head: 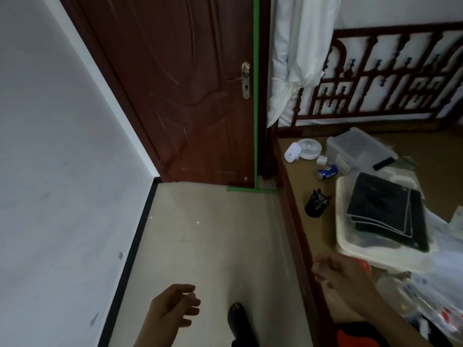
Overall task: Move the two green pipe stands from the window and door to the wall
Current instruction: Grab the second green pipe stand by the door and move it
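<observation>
A green pipe stand point(256, 96) rises upright along the right edge of the dark brown door point(180, 83), its flat green foot resting on the floor at the door's bottom corner. Only this one green stand is in view. My left hand point(172, 309) hovers low over the pale floor, empty, fingers loosely curled and apart. My right hand point(338, 271) hangs over the edge of the wooden bed frame, empty, fingers loosely curled. Both hands are well short of the stand.
A white wall point(62, 159) with a black skirting runs down the left. On the right a wooden bed point(290, 221) carries a clear plastic box point(360, 146), a blue can point(327, 172), black pads on a white tray point(385, 214) and bags. My shoe point(239, 319) is on the floor.
</observation>
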`<state>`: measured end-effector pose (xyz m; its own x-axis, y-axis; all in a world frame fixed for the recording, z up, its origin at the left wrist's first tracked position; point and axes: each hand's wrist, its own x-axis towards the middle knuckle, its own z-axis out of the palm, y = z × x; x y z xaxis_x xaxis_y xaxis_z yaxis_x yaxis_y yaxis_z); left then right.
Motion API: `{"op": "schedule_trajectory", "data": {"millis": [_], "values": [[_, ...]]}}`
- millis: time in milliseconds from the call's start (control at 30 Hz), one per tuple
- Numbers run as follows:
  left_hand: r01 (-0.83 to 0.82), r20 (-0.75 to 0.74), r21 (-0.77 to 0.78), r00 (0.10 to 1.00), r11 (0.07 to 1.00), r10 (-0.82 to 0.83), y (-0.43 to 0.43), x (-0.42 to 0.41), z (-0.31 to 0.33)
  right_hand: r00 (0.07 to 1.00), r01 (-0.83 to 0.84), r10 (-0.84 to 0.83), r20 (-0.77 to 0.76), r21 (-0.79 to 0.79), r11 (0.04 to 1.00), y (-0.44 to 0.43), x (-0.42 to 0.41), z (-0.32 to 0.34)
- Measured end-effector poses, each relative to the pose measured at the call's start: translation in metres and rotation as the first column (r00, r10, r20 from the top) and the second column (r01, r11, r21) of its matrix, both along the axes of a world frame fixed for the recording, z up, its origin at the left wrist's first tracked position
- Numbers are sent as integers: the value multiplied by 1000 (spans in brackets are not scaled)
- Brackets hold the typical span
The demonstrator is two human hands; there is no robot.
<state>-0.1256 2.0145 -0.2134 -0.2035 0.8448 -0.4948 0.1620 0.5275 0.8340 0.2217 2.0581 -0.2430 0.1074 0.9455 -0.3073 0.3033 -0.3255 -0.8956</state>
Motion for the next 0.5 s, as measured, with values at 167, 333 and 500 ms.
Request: {"op": "schedule_trajectory", "data": {"millis": [167, 333, 500], "values": [[13, -20, 20, 1000, 1000, -12, 117, -18, -1, 999, 32, -32, -43, 13, 999, 110, -22, -13], [93, -56, 78, 994, 993, -89, 225, -21, 26, 998, 0, 2, -59, 32, 999, 201, -38, 0], [141, -82, 99, 988, 985, -133, 312, -16, 41, 999, -8, 11, -41, 59, 998, 289, -39, 9]]}}
